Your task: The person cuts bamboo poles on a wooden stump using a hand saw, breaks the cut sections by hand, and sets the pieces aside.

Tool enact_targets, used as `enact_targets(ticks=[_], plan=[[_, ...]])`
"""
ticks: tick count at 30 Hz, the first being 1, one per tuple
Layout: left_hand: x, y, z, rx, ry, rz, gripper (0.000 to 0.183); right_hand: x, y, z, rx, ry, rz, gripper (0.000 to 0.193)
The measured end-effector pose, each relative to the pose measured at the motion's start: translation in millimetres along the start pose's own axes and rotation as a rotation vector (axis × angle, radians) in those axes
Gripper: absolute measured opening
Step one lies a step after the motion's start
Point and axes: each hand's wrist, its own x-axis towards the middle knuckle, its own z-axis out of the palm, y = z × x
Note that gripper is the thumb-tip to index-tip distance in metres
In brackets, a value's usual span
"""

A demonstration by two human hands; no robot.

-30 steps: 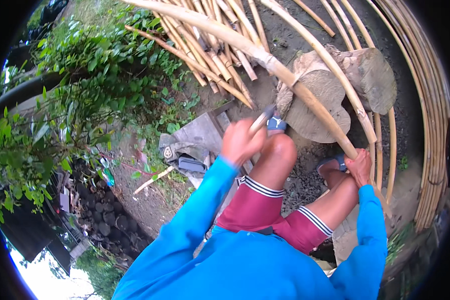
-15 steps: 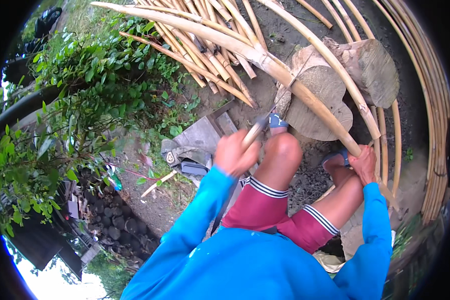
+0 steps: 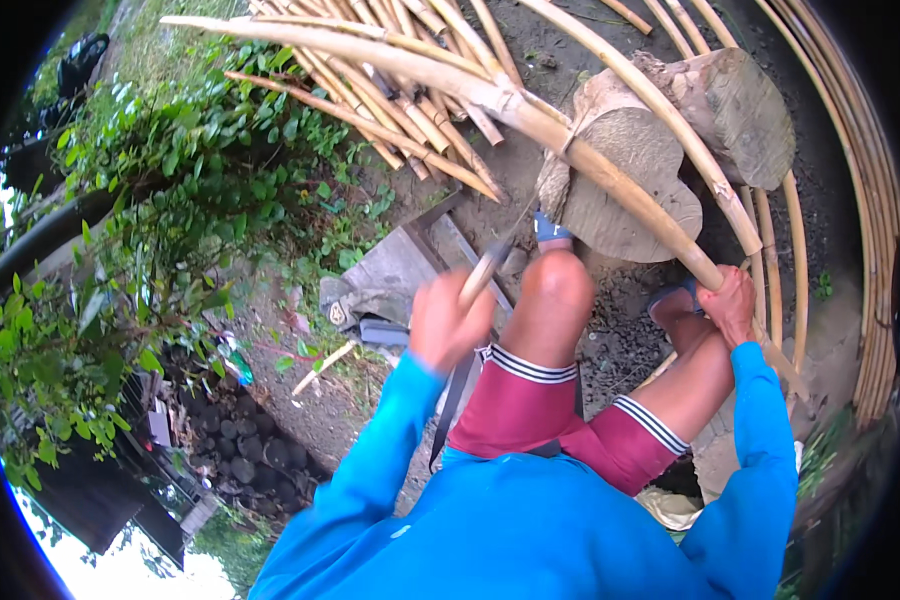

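My left hand [image 3: 451, 318] is closed round the wooden handle of a knife [image 3: 482, 272]. Its thin blade, seen nearly edge-on and blurred, points up toward the bamboo pole [image 3: 625, 185]. That long pole slants across the face of an upright log block [image 3: 620, 230], from far left to near right. At my right knee, my right hand [image 3: 727, 303] grips the pole close to its near end. A dark mark shows round the pole at a joint above the block.
Cut bamboo poles [image 3: 410, 110] lie piled at the far left. Another log [image 3: 745, 120] and a curved pole [image 3: 660, 110] are beyond the block. Bundled bamboo [image 3: 875, 300] stands along the right. Leafy bushes [image 3: 150, 230] fill the left, near a grey board [image 3: 395, 262] with a cap on it.
My left hand has drawn back a little toward me and to the left with the knife. My right hand keeps its grip on the pole. The whole view has shifted slightly.
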Motion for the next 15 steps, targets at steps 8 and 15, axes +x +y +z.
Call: enact_targets(ticks=[8,15], plan=[[-17.0,-18.2,-4.9,-0.063,0.011,0.053,0.024,-6.2,-10.8,-15.0,0.047,0.034,-0.01,0.024],[24.2,6.8,12.3,-0.011,-0.021,0.03,0.02,-3.7,4.7,0.8,0.027,0.074,-0.019,0.025]])
